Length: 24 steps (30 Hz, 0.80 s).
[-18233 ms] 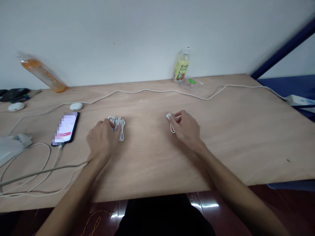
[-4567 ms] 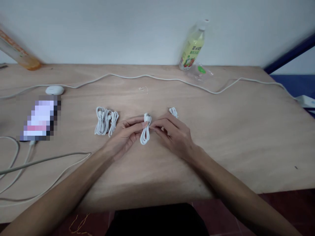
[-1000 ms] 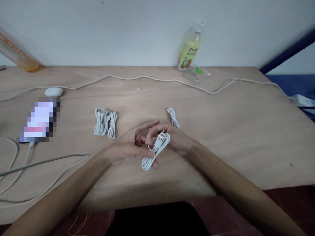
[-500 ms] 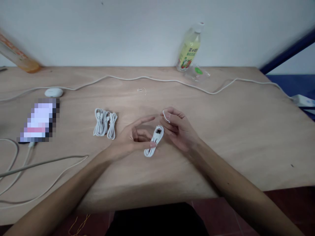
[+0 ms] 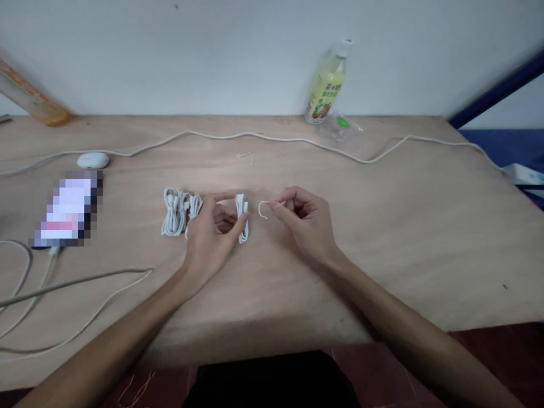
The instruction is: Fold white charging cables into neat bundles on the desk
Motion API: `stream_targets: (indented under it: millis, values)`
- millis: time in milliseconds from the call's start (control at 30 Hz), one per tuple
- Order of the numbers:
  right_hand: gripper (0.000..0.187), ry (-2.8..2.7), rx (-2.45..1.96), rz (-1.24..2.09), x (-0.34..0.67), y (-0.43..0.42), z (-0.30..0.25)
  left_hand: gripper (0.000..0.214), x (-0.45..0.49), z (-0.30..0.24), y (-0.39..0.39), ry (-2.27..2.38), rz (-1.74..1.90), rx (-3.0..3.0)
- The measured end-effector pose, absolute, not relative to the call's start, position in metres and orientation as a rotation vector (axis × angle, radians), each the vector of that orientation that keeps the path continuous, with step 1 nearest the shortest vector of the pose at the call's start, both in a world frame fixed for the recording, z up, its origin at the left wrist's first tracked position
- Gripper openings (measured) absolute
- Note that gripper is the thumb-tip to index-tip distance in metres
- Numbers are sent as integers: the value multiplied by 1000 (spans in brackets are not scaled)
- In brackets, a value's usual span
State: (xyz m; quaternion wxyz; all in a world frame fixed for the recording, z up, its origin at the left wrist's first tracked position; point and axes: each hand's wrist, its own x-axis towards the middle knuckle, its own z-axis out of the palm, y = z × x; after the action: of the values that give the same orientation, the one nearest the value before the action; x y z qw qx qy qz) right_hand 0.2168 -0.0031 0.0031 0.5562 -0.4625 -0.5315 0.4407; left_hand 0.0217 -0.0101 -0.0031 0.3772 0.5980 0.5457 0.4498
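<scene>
My left hand (image 5: 215, 226) is closed on a coiled white charging cable (image 5: 242, 218), gripping it between thumb and fingers. Between the thumb and fingertips of my right hand (image 5: 306, 221) is a thin white twist tie (image 5: 263, 209), bent into an open curve and apart from the cable. Just left of my left hand lie several coiled white cables (image 5: 173, 212) side by side on the table; the nearest one is partly hidden by that hand. Farther back are thin white tie pieces (image 5: 245, 156).
A long white cord (image 5: 255, 135) crosses the back of the wooden table (image 5: 403, 243). A yellow-labelled bottle (image 5: 326, 85) and clear plastic wrapper (image 5: 340, 126) stand by the wall. At left are a phone (image 5: 68, 207), a white earbud case (image 5: 93, 160) and an orange-tinted bottle (image 5: 38, 102).
My left hand has moved left and away from me with the cable, now held more upright. The right hand has shifted slightly, and its twist tie now points left.
</scene>
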Motion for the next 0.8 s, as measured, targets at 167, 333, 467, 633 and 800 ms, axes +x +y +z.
stream_targets:
  millis: [167, 333, 467, 633, 800]
  values:
    - [7, -1420, -1112, 827, 217, -7, 3, 13, 19, 1, -12, 1473, 1097, 1867]
    - [9, -1570, -1039, 709, 217, -9, -1, 24, 20, 7, -14, 1355, 1185, 1952]
    - [12, -1666, -956, 610, 217, -10, -3, 21, 21, 7, -13, 1169, 1178, 1813]
    - [8, -1626, -1023, 770, 216, -13, 2, 15, 22, 9, -15, 1156, 1219, 1906]
    - [24, -1476, -1116, 1036, 215, -14, 6, 13, 19, 6, -19, 1245, 1279, 2246]
